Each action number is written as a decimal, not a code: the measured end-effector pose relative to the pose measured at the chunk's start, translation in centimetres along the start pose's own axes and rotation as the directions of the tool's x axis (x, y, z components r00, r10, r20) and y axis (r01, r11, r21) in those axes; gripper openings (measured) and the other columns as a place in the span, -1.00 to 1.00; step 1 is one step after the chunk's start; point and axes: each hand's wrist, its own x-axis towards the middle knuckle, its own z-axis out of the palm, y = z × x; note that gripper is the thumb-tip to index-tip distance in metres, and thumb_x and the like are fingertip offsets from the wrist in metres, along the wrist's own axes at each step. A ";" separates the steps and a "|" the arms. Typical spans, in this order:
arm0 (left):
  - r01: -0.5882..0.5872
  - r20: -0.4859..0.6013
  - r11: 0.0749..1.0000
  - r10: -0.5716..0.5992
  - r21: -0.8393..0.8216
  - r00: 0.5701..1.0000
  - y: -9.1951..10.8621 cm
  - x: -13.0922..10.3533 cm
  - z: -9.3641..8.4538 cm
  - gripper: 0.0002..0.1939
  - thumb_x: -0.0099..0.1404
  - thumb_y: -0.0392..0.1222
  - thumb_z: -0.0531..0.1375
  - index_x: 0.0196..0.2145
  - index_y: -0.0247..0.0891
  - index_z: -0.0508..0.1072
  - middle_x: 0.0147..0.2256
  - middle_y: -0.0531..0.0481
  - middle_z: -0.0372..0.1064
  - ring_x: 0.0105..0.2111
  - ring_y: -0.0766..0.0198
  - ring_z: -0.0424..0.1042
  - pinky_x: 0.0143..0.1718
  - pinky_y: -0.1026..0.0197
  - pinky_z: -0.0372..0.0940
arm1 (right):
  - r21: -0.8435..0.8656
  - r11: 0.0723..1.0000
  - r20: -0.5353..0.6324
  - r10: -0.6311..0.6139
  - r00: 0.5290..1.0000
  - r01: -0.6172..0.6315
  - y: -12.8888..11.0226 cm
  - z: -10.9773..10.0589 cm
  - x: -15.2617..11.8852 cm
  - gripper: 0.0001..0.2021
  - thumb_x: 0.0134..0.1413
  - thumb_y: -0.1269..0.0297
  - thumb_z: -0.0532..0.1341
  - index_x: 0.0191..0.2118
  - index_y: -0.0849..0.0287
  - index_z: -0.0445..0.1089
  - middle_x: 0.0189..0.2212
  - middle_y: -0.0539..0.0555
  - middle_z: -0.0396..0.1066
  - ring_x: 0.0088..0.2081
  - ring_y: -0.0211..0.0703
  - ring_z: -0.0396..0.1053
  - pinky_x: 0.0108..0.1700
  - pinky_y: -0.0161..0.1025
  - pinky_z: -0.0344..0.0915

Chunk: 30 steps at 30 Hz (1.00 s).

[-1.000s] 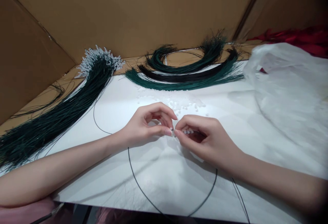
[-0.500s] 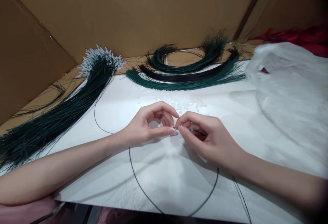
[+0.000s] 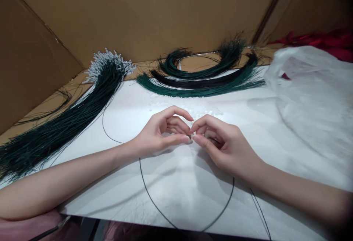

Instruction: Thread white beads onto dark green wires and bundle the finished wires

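Observation:
A thin dark cord hangs in a wide loop below my hands and dips past the table's front edge. My right hand pinches it between thumb and fingertips, and a short length shows inside the curled fingers. My left hand meets it from the left, thumb forward and index finger arched above. Something small and white, perhaps a bead, shows between the two thumb tips; the fingers mostly hide it. Just behind my hands, small white beads lie scattered on the white board.
At left lies a thick bundle of dark green cords with white beaded ends. Curved bundles of green and black cords rest at the back. A clear plastic bag and red material are at right. Cardboard walls rise behind.
My fingertips have drawn closer together, and the stretch of dark cord between them is shorter. The left index finger has lifted slightly; the cord loop hangs nearly as before.

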 end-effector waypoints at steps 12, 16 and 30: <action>-0.032 -0.044 1.000 0.031 -0.002 0.999 -0.1 0.0 -0.5 -0.72 0.20 -0.25 0.36 -0.14 -0.29 0.43 -0.40 0.02 0.45 -0.40 0.37 0.43 -0.30 0.32 0.34 | 0.003 1.000 -0.005 0.030 1.000 -0.030 0.1 0.1 0.0 -0.93 0.22 0.44 0.14 -0.20 0.18 0.34 -0.53 -0.08 0.25 -0.54 -0.34 0.16 -0.50 -0.33 0.10; -0.020 -0.045 1.000 0.020 -0.013 0.999 -0.1 -0.1 -0.5 -0.72 0.20 -0.26 0.36 -0.14 -0.29 0.43 -0.39 0.02 0.46 -0.40 0.37 0.44 -0.29 0.33 0.35 | 0.007 0.999 -0.002 0.031 1.000 -0.031 0.0 0.0 0.0 -0.93 0.22 0.44 0.14 -0.22 0.18 0.34 -0.52 -0.07 0.28 -0.52 -0.33 0.20 -0.48 -0.34 0.12; 0.006 -0.017 0.997 -0.008 -0.082 1.000 -0.2 -0.1 -0.6 -0.76 0.26 -0.21 0.31 -0.12 -0.28 0.44 -0.39 -0.01 0.47 -0.39 0.33 0.44 -0.27 0.28 0.35 | 0.008 1.000 0.007 0.022 1.000 -0.022 0.0 0.1 0.1 -0.92 0.21 0.46 0.14 -0.23 0.18 0.35 -0.53 -0.06 0.29 -0.53 -0.33 0.18 -0.50 -0.33 0.09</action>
